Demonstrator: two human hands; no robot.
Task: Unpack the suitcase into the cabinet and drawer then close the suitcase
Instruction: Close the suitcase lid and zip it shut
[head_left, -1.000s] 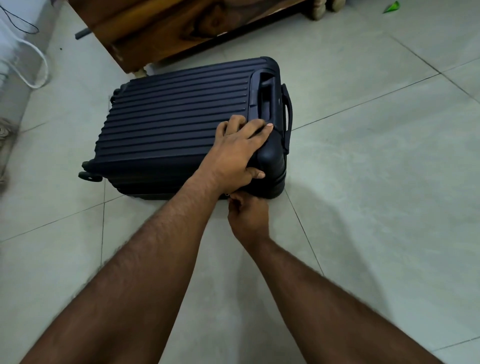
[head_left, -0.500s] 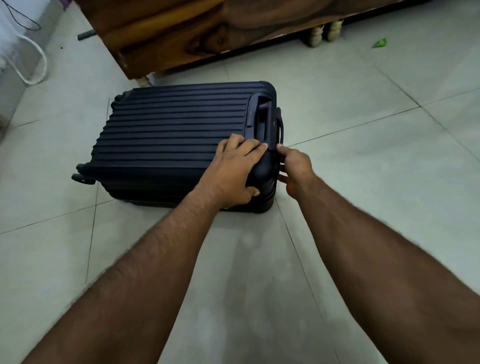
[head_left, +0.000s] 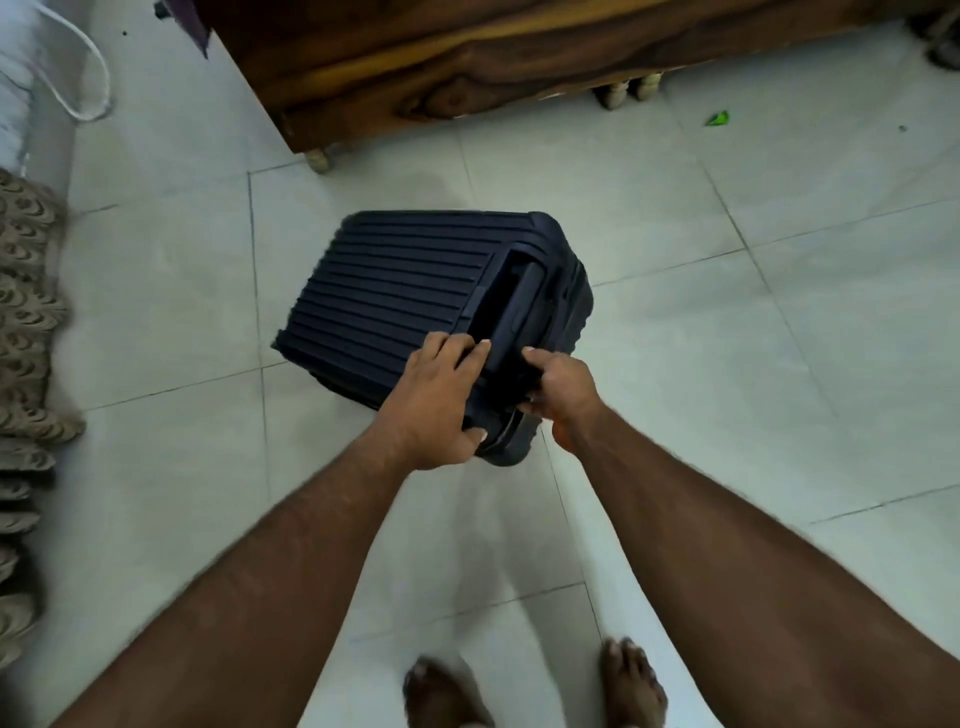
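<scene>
A small green scrap (head_left: 717, 118) lies on the pale tiled floor (head_left: 779, 364) near its far right; a white cord (head_left: 96, 78) loops at its far left corner.

Matt ribbed hard-shell suitcase (head_left: 395, 291), glossy wooden cabinet (head_left: 467, 57), smooth floor tiles (head_left: 779, 389)

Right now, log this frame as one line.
suitcase: closed, flat on tile floor | left hand: on its near corner | right hand: gripping the handle end | wooden cabinet: behind
</scene>
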